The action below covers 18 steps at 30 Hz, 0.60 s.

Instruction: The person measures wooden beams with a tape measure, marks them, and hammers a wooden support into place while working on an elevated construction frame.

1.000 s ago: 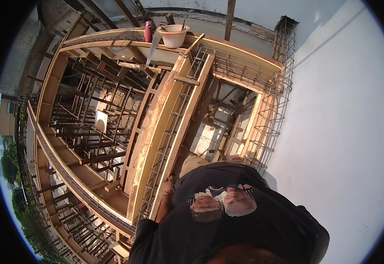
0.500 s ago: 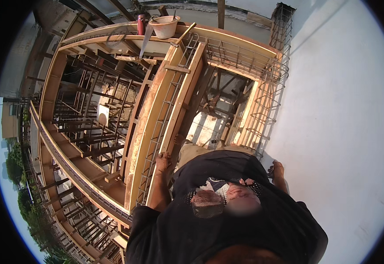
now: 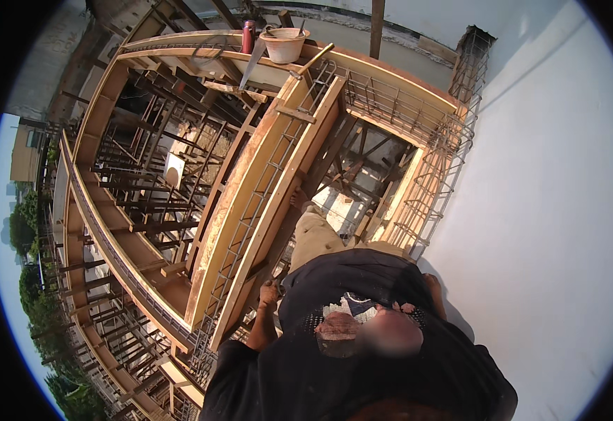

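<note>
My left hand (image 3: 270, 292) hangs by my left side, next to the wooden beam form (image 3: 278, 179), with its fingers curled in. Whether anything is inside those fingers I cannot make out. My right arm (image 3: 433, 286) is down between my black shirt and the white wall, and the fingers there are hidden. Inside the beam form runs a steel rebar cage (image 3: 251, 221). Across its far end lies a hammer (image 3: 316, 59) with a yellowish handle. Beyond it stand a pale bucket (image 3: 284, 48) with tools in it, a handsaw (image 3: 252, 64) and a red bottle (image 3: 249, 36).
A smooth white wall (image 3: 552, 182) rises close on my right. Rebar cages (image 3: 429, 168) line the form beside it. Below are deep openings crossed by timber props (image 3: 159, 165). My bare foot (image 3: 297, 198) is on timber beside the beam form. Curved forms (image 3: 110, 231) run along the left.
My left hand has moved back from the beam form's edge toward my body. My right hand has gone out of sight behind my shirt. My left leg and foot show more ahead.
</note>
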Tool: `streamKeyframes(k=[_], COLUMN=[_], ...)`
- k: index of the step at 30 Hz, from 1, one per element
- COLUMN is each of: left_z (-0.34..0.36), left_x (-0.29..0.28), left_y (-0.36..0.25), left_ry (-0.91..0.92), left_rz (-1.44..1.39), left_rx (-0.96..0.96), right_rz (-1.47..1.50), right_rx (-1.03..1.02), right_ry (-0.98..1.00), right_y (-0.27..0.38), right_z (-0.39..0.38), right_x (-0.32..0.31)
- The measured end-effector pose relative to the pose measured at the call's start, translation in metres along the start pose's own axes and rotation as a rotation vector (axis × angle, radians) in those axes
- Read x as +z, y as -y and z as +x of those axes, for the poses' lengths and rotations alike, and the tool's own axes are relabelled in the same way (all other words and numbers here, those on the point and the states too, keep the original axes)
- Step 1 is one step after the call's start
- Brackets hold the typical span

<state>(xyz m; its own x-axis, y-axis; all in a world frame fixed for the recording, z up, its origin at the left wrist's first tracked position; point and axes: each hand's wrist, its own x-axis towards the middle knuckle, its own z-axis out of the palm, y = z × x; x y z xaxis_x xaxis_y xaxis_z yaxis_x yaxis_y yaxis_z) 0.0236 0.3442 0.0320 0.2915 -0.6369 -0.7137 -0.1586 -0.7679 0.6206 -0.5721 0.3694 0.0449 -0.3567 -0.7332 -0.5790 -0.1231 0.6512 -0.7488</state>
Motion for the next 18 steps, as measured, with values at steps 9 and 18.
streamKeyframes(k=[9,18], left_z=[0.107,0.166], left_x=[-0.032,-0.031], left_y=[-0.007,-0.198], left_ry=[0.18,0.0], left_rz=[-0.687,-0.143], left_rx=[0.164,0.13], right_rz=[0.758,0.49], right_rx=[0.394,0.196], right_ry=[-0.056,0.098], right_y=[0.073,0.217], right_z=[0.04,0.095], right_x=[0.048,0.11])
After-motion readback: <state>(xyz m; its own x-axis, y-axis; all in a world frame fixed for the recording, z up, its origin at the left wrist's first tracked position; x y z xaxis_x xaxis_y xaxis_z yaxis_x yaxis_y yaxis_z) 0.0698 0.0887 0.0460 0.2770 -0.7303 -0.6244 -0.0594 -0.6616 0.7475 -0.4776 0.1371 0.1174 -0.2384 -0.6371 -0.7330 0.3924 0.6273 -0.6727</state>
